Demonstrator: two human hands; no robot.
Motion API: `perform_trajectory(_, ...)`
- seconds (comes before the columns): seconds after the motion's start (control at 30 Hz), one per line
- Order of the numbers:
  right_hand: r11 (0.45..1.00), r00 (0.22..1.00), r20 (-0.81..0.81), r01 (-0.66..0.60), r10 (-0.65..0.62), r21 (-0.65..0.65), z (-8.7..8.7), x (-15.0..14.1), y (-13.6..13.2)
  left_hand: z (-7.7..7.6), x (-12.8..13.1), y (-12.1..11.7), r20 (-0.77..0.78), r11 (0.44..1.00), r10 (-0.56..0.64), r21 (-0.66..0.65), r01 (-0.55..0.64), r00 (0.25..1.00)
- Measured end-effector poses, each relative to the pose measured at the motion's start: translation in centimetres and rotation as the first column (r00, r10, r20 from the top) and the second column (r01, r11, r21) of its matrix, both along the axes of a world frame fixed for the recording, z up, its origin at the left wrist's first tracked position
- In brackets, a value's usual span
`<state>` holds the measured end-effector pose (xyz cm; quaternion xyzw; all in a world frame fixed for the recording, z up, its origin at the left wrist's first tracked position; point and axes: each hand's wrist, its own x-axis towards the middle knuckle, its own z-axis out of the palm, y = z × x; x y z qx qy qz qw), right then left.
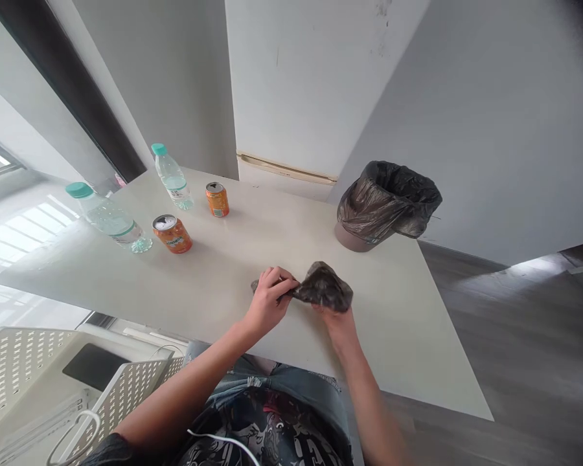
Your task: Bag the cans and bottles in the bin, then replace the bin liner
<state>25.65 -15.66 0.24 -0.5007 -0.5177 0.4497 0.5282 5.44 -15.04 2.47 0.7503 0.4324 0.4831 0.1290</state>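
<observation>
A crumpled dark plastic bag (pixel 323 286) lies near the front edge of the white table (pixel 233 272). My left hand (pixel 268 301) is closed on the bag's left end, fingers pinched round a twisted corner. Mostly hidden beneath and behind the bunched plastic, my right hand (pixel 337 317) grips the bag's right side. Both forearms reach in from the bottom of the view.
A brown bin lined with a dark bag (pixel 383 204) stands at the table's far right. Two clear water bottles with teal caps (pixel 107 218) (pixel 172 176) and two orange cans (pixel 171 233) (pixel 217 199) stand at the far left. White perforated racks (pixel 24 369) sit below left.
</observation>
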Motion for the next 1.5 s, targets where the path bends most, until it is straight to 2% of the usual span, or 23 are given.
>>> perform_trajectory(0.07, 0.994, 0.998, -0.049, -0.042, 0.047, 0.097, 1.4, -0.3, -0.6, 0.6, -0.2, 0.1, -0.010, 0.990, -0.005, 0.140, 0.006, 1.000)
perform_trajectory(0.1, 0.978, 0.996, 0.006, -0.083, 0.084, 0.192, 2.1, -0.4, -1.0, 0.8, -0.4, 0.0, -0.029, 0.987, 0.000, 0.159, 0.005, 1.000)
perform_trajectory(0.13, 0.943, 0.986, 0.107, -0.152, 0.126, 0.297, 2.6, -0.3, -1.3, 0.9, -0.6, -0.1, -0.050, 0.990, 0.001, 0.141, 0.006, 0.999)
perform_trajectory(0.2, 0.825, 0.903, 0.372, -0.372, 0.215, 0.426, 3.3, -0.1, -1.9, 0.8, -1.1, -0.7, -0.101, 0.999, -0.027, 0.039, 0.031, 0.994)
perform_trajectory(0.23, 0.770, 0.840, 0.482, -0.474, 0.250, 0.427, 3.3, 0.1, -2.1, 0.5, -1.5, -1.1, -0.135, 0.998, -0.063, -0.026, 0.060, 0.989)
perform_trajectory(0.3, 0.714, 0.718, 0.619, -0.611, 0.318, 0.342, 2.9, 0.3, -2.5, -0.3, -2.3, -2.1, -0.196, 0.984, -0.138, -0.142, 0.111, 0.971)
perform_trajectory(0.43, 0.693, 0.583, 0.682, -0.704, 0.441, 0.154, 1.2, 0.2, -3.4, -2.2, -3.7, -4.1, -0.179, 0.948, -0.203, -0.284, 0.148, 0.963)
perform_trajectory(0.47, 0.694, 0.587, 0.668, -0.706, 0.457, 0.145, 0.8, 0.0, -3.5, -2.4, -3.9, -4.4, -0.163, 0.940, -0.211, -0.303, 0.154, 0.964)
perform_trajectory(0.5, 0.718, 0.623, 0.639, -0.678, 0.451, 0.155, 0.4, -0.3, -3.6, -2.5, -3.9, -4.7, -0.155, 0.934, -0.209, -0.324, 0.150, 0.966)
perform_trajectory(0.57, 0.824, 0.747, 0.546, -0.541, 0.379, 0.167, -0.1, -1.1, -3.5, -2.2, -3.8, -4.7, -0.164, 0.916, -0.171, -0.389, 0.096, 0.971)
perform_trajectory(0.63, 0.926, 0.853, 0.452, -0.354, 0.261, 0.133, -0.3, -2.0, -2.8, -1.8, -3.5, -4.4, -0.162, 0.884, -0.073, -0.467, -0.012, 0.984)
perform_trajectory(0.7, 0.968, 0.890, 0.423, -0.232, 0.172, 0.095, -0.3, -2.9, -1.8, -1.4, -3.1, -4.0, -0.147, 0.857, 0.027, -0.505, -0.099, 0.989)
perform_trajectory(0.73, 0.978, 0.892, 0.428, -0.194, 0.142, 0.078, -0.3, -3.3, -1.2, -1.3, -2.9, -3.8, -0.137, 0.862, 0.064, -0.491, -0.124, 0.988)
perform_trajectory(0.83, 0.992, 0.883, 0.460, -0.120, 0.092, 0.032, -0.5, -4.1, -0.1, -1.3, -2.8, -3.7, -0.151, 0.930, 0.093, -0.339, -0.139, 0.984)
perform_trajectory(0.93, 0.989, 0.863, 0.501, -0.121, 0.061, 0.088, -0.8, -4.6, 0.0, -1.5, -3.5, -4.4, -0.229, 0.977, -0.029, -0.214, -0.021, 0.973)
perform_trajectory(1.0, 0.973, 0.843, 0.537, -0.147, 0.028, 0.180, -0.7, -4.5, -0.5, -1.8, -4.4, -4.9, -0.319, 0.974, -0.112, -0.222, 0.041, 0.941)
perform_trajectory(1.07, 0.938, 0.824, 0.565, -0.232, 0.049, 0.258, -0.3, -4.1, -1.2, -2.2, -5.2, -5.3, -0.408, 0.963, -0.156, -0.265, 0.046, 0.900)
perform_trajectory(1.13, 0.871, 0.799, 0.585, -0.379, 0.138, 0.312, 0.2, -3.5, -1.7, -2.5, -5.7, -5.5, -0.443, 0.951, -0.181, -0.307, 0.041, 0.878)
perform_trajectory(1.2, 0.792, 0.744, 0.621, -0.525, 0.248, 0.312, 0.4, -3.1, -1.9, -2.5, -5.9, -5.4, -0.400, 0.939, -0.186, -0.341, 0.043, 0.898)
perform_trajectory(1.27, 0.756, 0.693, 0.661, -0.588, 0.287, 0.287, 0.2, -3.2, -1.8, -2.2, -5.8, -5.0, -0.292, 0.924, -0.153, -0.382, 0.031, 0.944)
perform_trajectory(1.33, 0.786, 0.679, 0.685, -0.564, 0.265, 0.255, -0.2, -3.6, -1.5, -1.7, -5.4, -4.5, -0.189, 0.896, -0.072, -0.443, -0.020, 0.979)
perform_trajectory(1.43, 0.881, 0.734, 0.646, -0.429, 0.210, 0.201, -0.5, -4.7, -1.0, -1.1, -4.9, -3.5, -0.130, 0.843, 0.069, -0.522, -0.128, 0.989)
perform_trajectory(1.5, 0.926, 0.781, 0.599, -0.338, 0.177, 0.167, -0.4, -5.5, -0.5, -1.0, -4.7, -3.1, -0.127, 0.861, 0.094, -0.488, -0.145, 0.987)
